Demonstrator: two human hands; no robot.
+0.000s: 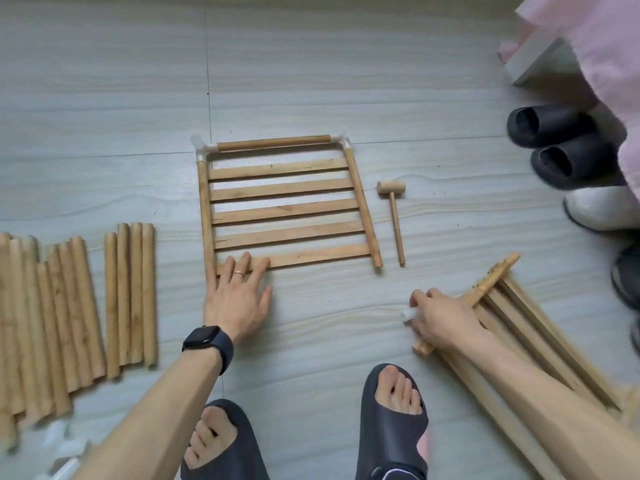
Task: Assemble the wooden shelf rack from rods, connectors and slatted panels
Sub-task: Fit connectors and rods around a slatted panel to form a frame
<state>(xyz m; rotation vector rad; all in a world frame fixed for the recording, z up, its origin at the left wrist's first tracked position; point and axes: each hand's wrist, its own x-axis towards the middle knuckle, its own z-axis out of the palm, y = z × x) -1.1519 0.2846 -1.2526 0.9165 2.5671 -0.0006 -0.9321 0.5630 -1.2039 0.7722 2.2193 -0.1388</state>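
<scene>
A slatted panel (284,209) lies flat on the floor in the middle, with a rod (273,143) across its far end set into two clear plastic corner connectors (202,148). My left hand (239,292) lies flat with straight fingers on the panel's nearest slat, at its left corner. My right hand (440,323) pinches a small clear connector (408,315) while resting on a pile of further slatted panels (519,327) at the lower right. Loose rods (69,306) lie in rows at the left.
A small wooden mallet (393,216) lies just right of the panel. Dark slippers (554,147) and a white shoe (602,209) sit at the right under pink cloth (595,46). More clear connectors (65,448) lie at the bottom left. My feet in dark slippers (391,420) are at the bottom.
</scene>
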